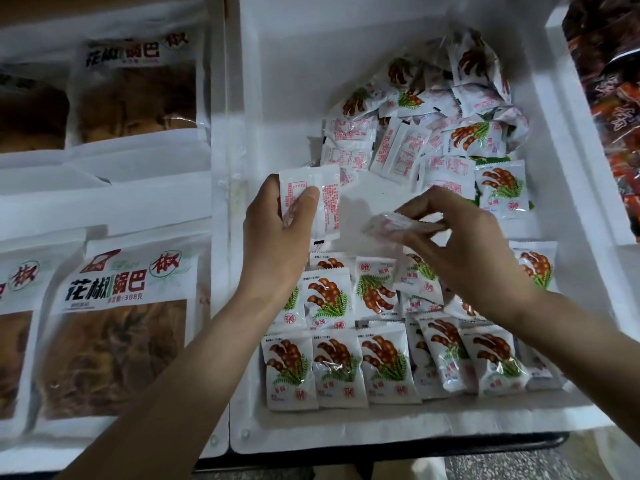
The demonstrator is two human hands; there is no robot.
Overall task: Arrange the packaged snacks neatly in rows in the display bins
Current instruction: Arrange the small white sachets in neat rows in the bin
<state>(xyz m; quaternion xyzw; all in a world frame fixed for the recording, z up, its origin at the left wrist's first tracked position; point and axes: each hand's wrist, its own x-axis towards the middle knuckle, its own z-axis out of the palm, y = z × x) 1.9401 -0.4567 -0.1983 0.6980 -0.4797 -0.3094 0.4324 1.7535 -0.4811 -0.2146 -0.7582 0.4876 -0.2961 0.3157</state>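
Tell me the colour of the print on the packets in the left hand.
Red print on white, on the packets the left hand holds; head view shows it.

Near-left pouch (114, 306): 花椒锅巴 in big type, red 椒 in a circle at top right, 388克 below. Far-left pouch (135, 88): same 花椒锅巴 and 椒. Small sachets (337, 372): red seal mark and red back print, too small to read.
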